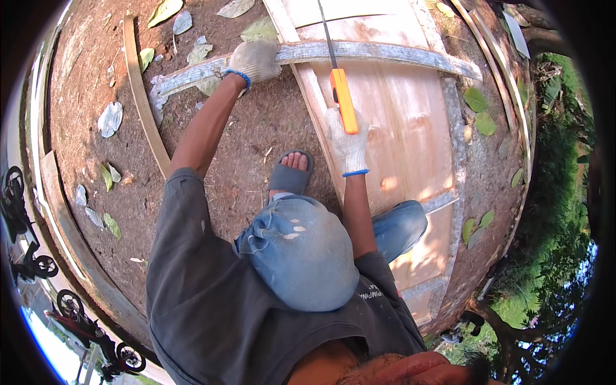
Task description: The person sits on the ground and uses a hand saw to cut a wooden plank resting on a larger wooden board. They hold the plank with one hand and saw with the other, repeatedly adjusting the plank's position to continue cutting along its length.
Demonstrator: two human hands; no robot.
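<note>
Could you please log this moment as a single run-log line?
left hand: pressing down grey wooden strip | right hand: gripping orange-handled handsaw, blade on strip | under strip: plywood panel | ground: dirt, leaves
</note>
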